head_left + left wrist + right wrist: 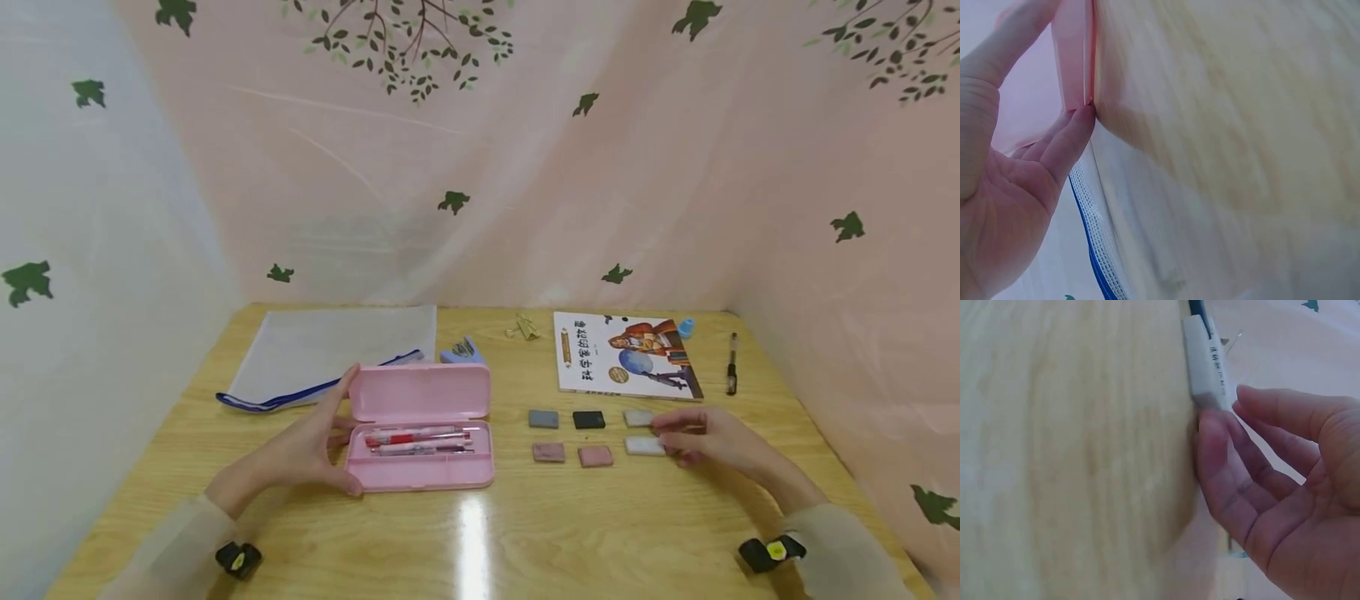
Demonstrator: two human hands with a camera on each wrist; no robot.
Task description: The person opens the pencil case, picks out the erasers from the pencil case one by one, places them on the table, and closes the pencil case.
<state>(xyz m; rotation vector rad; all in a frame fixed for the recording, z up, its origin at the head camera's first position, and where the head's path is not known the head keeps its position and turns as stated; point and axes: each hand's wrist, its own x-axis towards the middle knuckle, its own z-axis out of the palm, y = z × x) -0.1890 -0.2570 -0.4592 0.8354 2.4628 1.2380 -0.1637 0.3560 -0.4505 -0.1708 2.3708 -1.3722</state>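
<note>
The left hand (300, 454) braces the open pink case (420, 433) at its 9 o'clock end, thumb up by the lid, fingers curled round the near corner of the tray. The left wrist view shows a fingertip (1079, 125) pressed to the case edge, with the mesh pouch (330, 350) just beyond it. Two pens (418, 442) lie lengthwise in the tray.

At 3 o'clock from the case six erasers sit in two rows. The right hand (712, 442) is at the right end of the near row, its fingers bent around the white eraser (643, 446) and touching it. The right wrist view shows fingertips (1222, 434) against that eraser's end; I cannot tell whether it is lifted off the table (480, 542) yet. The other white one (638, 417) lies just behind, the black (588, 420) and grey (543, 418) ones farther left, two pink ones (570, 454) in the near row.

I'd judge the grip to be the weak spot: fingertips on the short end of a small smooth block could let it slip and skid. The rear white eraser is close enough for the knuckles to nudge it out of line. If the left hand eases off, the lid could drop.

A book (626, 354) lies at 12 o'clock from the erasers, a black pen (732, 367) at 1 o'clock.
</note>
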